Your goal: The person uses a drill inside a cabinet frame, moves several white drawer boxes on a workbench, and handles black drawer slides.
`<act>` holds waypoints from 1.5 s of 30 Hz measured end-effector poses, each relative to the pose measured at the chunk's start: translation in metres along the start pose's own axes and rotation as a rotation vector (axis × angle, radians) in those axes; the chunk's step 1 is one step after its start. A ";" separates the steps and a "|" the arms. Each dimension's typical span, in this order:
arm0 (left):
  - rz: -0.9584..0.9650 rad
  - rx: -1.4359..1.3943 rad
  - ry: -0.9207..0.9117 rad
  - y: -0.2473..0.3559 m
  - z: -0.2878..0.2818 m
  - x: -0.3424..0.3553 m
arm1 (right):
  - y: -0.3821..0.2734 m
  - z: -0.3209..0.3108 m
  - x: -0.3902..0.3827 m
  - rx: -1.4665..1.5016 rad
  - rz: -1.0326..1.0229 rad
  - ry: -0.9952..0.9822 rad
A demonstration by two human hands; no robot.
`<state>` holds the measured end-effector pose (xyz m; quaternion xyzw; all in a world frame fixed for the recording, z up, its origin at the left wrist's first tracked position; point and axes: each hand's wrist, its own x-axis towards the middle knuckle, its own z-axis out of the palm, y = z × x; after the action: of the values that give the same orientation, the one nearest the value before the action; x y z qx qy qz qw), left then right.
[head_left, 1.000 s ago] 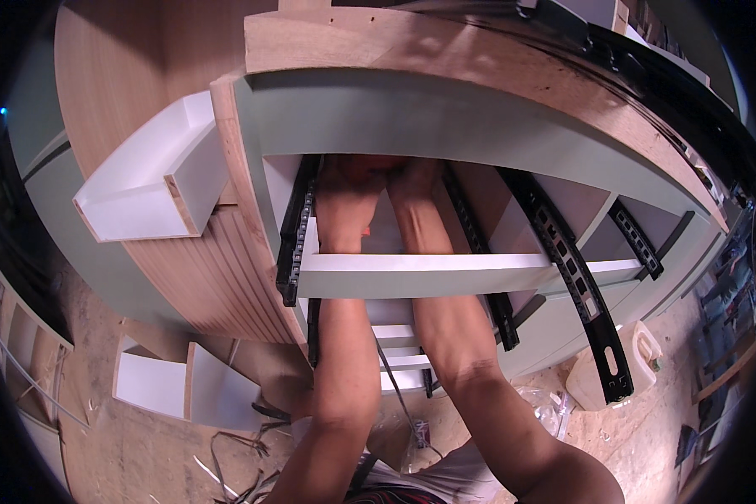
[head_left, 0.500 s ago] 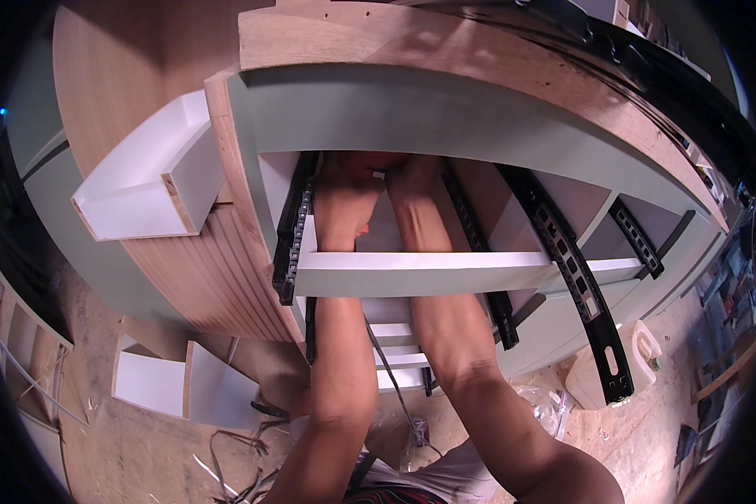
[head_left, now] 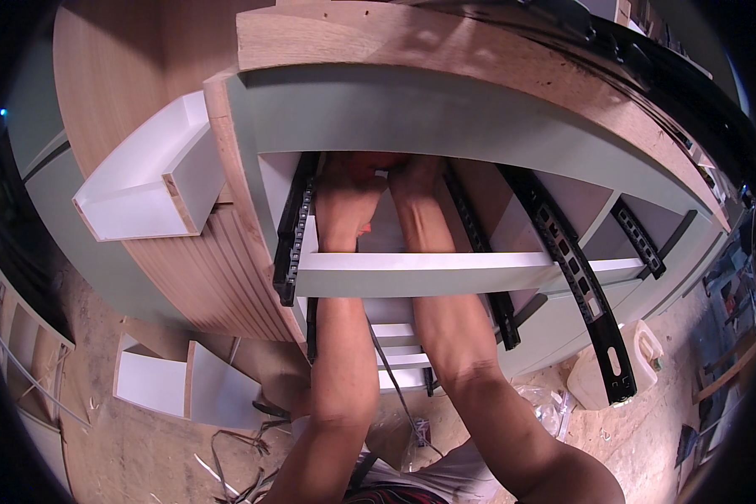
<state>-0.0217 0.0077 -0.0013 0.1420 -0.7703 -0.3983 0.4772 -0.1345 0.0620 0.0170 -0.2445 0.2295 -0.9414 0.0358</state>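
Both my forearms reach through the upper opening of a grey-green cabinet [head_left: 344, 107], passing behind its cross rail [head_left: 428, 273]. My left hand [head_left: 350, 195] is closed in the shadow under the top rail, against an orange-red object [head_left: 371, 160] whose kind I cannot make out. A small orange part shows beside the left wrist, above a black cord [head_left: 386, 357] that hangs down between my arms. Close by on the right is my right hand [head_left: 413, 178], its fingers hidden in the dark. Black drawer slides [head_left: 294, 239] flank my arms inside the opening.
One long drawer slide [head_left: 584, 294] juts out toward me on the right. A white drawer box [head_left: 139, 181] sticks out at the left. On the dusty floor are another white box [head_left: 151, 382], tangled black straps [head_left: 235, 449], a plastic jug [head_left: 601, 378] and clear plastic bags [head_left: 542, 403].
Almost nothing differs. Both hands stay inside the cabinet in nearly the same place, and the view has shifted very slightly.
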 end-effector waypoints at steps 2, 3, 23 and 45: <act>-0.024 0.049 -0.019 0.017 -0.012 -0.001 | 0.000 0.011 -0.002 0.023 0.009 -0.007; -0.017 0.044 -0.046 0.024 -0.010 -0.003 | -0.001 0.007 -0.001 0.019 0.005 -0.003; 0.145 -0.185 0.092 0.021 -0.010 -0.021 | -0.009 -0.009 -0.001 -0.155 -0.055 -0.071; 0.107 -0.156 0.059 0.025 -0.005 -0.021 | -0.006 -0.034 0.015 -0.018 0.077 -0.093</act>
<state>-0.0026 0.0344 0.0054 0.0749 -0.7292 -0.4266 0.5298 -0.1638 0.0785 -0.0006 -0.2793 0.2453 -0.9249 0.0803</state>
